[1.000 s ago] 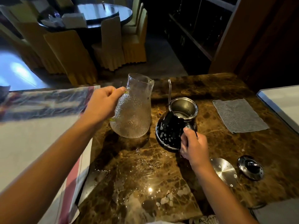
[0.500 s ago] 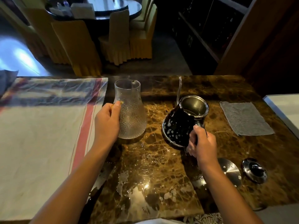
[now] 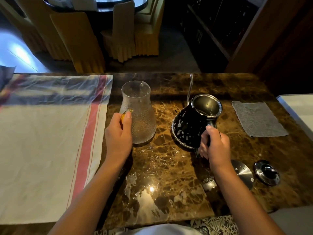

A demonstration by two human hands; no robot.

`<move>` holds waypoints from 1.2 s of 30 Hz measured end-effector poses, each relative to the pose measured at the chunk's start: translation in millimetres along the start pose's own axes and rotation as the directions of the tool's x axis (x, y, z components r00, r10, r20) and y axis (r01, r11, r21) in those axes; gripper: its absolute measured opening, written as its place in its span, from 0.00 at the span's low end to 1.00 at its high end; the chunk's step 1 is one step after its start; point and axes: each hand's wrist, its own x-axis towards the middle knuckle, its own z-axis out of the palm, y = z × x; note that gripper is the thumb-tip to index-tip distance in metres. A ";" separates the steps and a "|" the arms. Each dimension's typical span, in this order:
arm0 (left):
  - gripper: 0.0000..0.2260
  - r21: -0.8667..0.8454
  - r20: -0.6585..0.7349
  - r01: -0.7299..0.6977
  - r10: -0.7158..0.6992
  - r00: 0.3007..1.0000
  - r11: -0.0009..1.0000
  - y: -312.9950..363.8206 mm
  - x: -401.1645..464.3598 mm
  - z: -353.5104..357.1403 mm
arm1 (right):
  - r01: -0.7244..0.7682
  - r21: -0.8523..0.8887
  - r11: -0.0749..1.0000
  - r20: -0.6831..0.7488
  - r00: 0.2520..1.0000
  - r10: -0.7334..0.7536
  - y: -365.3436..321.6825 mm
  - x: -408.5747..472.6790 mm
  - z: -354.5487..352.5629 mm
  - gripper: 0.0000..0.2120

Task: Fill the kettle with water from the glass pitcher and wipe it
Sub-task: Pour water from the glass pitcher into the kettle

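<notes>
Dim warm light, glare on the wet countertop [image 3: 150,189], wide-angle edge warping.

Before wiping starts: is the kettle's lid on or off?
Off. The kettle mouth gapes open; its lid lies on the counter.

- Setting: restaurant or banquet dining room, seen from a service station.
- Round dining table [image 3: 118,1], dark glossy top, at the far side of the room.
- Chairs [image 3: 79,41] drawn up to it, each in a yellow pleated fabric cover reaching the floor.
- Dark shelving unit [image 3: 220,22] along the right wall; contents too dim to tell.
- Worktop [image 3: 169,167] of polished brown marble, wet in patches.
- White linen cloth [image 3: 42,150] with red stripes spread over the worktop's left part.
- Grey wiping cloth [image 3: 257,118] laid flat at the right.
</notes>
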 end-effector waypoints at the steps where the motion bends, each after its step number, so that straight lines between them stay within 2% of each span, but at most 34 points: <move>1: 0.15 -0.006 -0.002 -0.007 0.007 1.000 1.000 -1.6 -2.8 0.7 | 0.003 -0.004 1.000 0.002 1.000 -0.002 0.3 0.0 -0.5 0.21; 8: 0.15 -0.083 0.066 0.028 -0.023 0.998 0.996 -6.4 -11.3 4.3 | -0.002 -0.013 1.000 -0.003 1.000 0.002 0.8 0.5 0.5 0.21; 11: 0.19 -0.140 0.101 0.058 -0.044 0.994 0.989 -12.1 -15.7 6.3 | 0.001 -0.015 1.000 -0.016 1.000 -0.002 0.7 -0.3 0.4 0.21; 15: 0.19 -0.325 0.178 0.213 -0.161 0.971 0.922 -11.1 -20.4 5.4 | 0.017 -0.032 0.999 -0.007 1.000 -0.017 2.5 -1.7 -1.6 0.22; 17: 0.21 -0.367 0.210 0.240 -0.171 0.963 0.899 -10.4 -19.2 4.3 | 0.012 -0.049 0.999 0.007 1.000 -0.011 1.7 -2.1 -3.3 0.22; 20: 0.24 -0.373 0.254 0.235 -0.145 0.956 0.898 -13.7 -17.2 1.6 | 0.043 -0.209 0.977 0.043 0.998 -0.035 -4.5 -3.3 -10.6 0.25; 22: 0.25 -0.362 0.263 0.237 -0.145 0.954 0.901 -14.5 -16.8 0.9 | 0.081 -0.392 0.916 0.012 0.996 -0.084 -9.4 -6.5 -23.6 0.25; 25: 0.25 -0.341 0.236 0.209 -0.132 0.963 0.917 -15.0 -18.5 3.7 | 0.061 -0.521 0.851 -0.057 0.993 -0.106 -13.4 -16.2 -54.8 0.23; 30: 0.25 -0.324 0.212 0.177 -0.111 0.971 0.929 -16.5 -20.7 6.5 | 0.005 -0.850 0.527 0.010 1.000 0.008 4.2 -30.7 -104.6 0.36; 32: 0.25 -0.316 0.216 0.170 -0.103 0.971 0.934 -18.4 -19.7 6.6 | -0.028 -0.914 0.404 0.012 0.995 0.097 16.1 -39.6 -113.0 0.41; 34: 0.26 -0.320 0.226 0.169 -0.098 0.969 0.932 -20.0 -19.0 6.4 | -0.047 -0.940 0.339 0.008 0.987 0.158 27.6 -46.5 -115.2 0.45; 36: 0.26 -0.330 0.230 0.167 -0.093 0.969 0.929 -21.7 -18.7 6.4 | -0.051 -0.956 0.289 -0.005 0.987 0.158 35.5 -49.1 -114.3 0.45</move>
